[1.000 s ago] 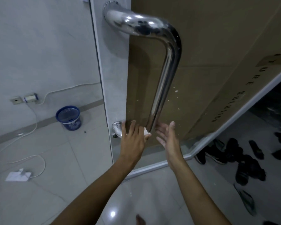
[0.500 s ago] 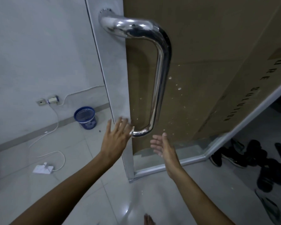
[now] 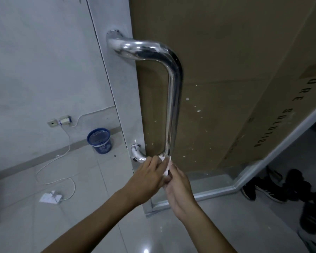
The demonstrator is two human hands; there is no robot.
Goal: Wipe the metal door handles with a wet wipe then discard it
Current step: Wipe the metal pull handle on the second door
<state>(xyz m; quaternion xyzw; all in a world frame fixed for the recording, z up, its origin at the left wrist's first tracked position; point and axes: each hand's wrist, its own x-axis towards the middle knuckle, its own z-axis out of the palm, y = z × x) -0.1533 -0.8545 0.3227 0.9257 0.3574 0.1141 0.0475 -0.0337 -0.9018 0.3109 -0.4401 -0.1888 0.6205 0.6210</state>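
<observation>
**— Where's the wipe right now, and how far along are you?**

— The wet wipe [image 3: 166, 166] sits at the lower bend of the metal door handle [image 3: 172, 99], a small white scrap showing between my two hands. My left hand [image 3: 147, 177] covers the bend from the left, fingers laid fairly straight over the wipe and pressing it onto the tube. My right hand [image 3: 179, 189] comes in from the other side and its fingers pinch the wipe's hanging edge, so that grip is closed on the wipe.

— **So is the handle done?**

— I'd judge not. I'm working the bottom curve only. The long upright bar and the top bend carry no visible sign either way; the metal shines, but I can't tell wiped from unwiped by shine. The short stub by the lower mount [image 3: 136, 152] is bare of my hands too.

— **And what's left?**

— The task says handles, plural. Only this one shows, on a door [image 3: 120, 88] with brown cardboard [image 3: 226, 70] behind its glass. Any other handle is out of sight, so I count it as still to do.

— **And the discarding?**

— Not begun. The blue bin [image 3: 99, 140] stands on the floor by the wall, well apart from me to the left. Near it a white cable [image 3: 69, 143] trails from a wall socket, and shoes [image 3: 281, 187] lie beyond the door on the right.
</observation>
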